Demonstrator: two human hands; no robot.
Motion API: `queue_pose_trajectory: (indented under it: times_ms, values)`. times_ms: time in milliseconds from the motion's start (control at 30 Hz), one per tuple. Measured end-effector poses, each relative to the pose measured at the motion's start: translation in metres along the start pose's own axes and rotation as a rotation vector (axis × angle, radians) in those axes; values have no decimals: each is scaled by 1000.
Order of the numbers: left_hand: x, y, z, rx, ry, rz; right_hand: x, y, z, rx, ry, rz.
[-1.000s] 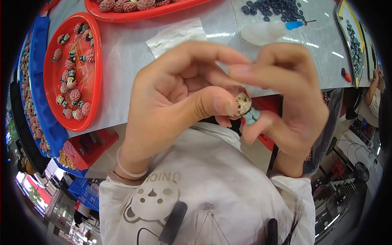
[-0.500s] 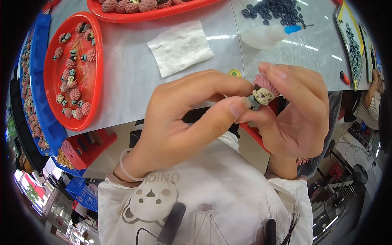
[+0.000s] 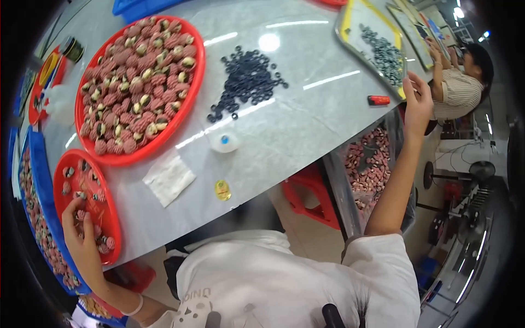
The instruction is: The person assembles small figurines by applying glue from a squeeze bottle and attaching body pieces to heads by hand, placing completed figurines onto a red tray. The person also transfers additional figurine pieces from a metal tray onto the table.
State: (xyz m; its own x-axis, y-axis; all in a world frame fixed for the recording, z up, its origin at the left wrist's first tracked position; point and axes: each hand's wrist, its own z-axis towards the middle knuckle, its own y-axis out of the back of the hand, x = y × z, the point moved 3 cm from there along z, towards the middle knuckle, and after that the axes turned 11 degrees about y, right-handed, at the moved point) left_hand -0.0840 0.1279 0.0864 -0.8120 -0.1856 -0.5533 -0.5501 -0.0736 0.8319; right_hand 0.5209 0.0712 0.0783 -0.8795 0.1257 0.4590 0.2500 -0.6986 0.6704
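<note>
My left hand [image 3: 81, 235] is down over the small red oval tray [image 3: 112, 218] at the left. Its thumb and fingers are apart, and between them shows a small figurine [image 3: 81, 215] with a pink tufted head. Whether the fingertips touch it is hard to see. More such figurines lie around the hand in the tray, some hidden under it. My right hand [image 3: 418, 104] is stretched out far to the right, fingers apart and holding nothing. It is by the near corner of a yellow-edged tray [image 3: 345, 27] of small grey-green pieces [image 3: 383, 54].
A large round red tray [image 3: 200, 60] is heaped with pink-headed pieces. Dark rings [image 3: 246, 76] lie beside it, with a squeeze bottle [image 3: 223, 143], white tissue [image 3: 168, 177] and red lighter [image 3: 378, 100] nearby. A lined bin [image 3: 342, 180] stands below the table edge. Another person [image 3: 459, 87] sits at far right.
Both hands held one figurine together in front of me. They have parted: the left went to the small red tray, the right reached far right. The view has shifted, showing more of the table.
</note>
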Motion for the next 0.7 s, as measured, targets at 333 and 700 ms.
queue_pose_trajectory:
  times_ms: [333, 700]
  values:
    - [-57, -43, -29, -315, -259, -6, -101, -52, 81, 273, 61, -84]
    - [-72, -115, -66, -73, -519, -111, -91, -53, 82, 300, 208, -335]
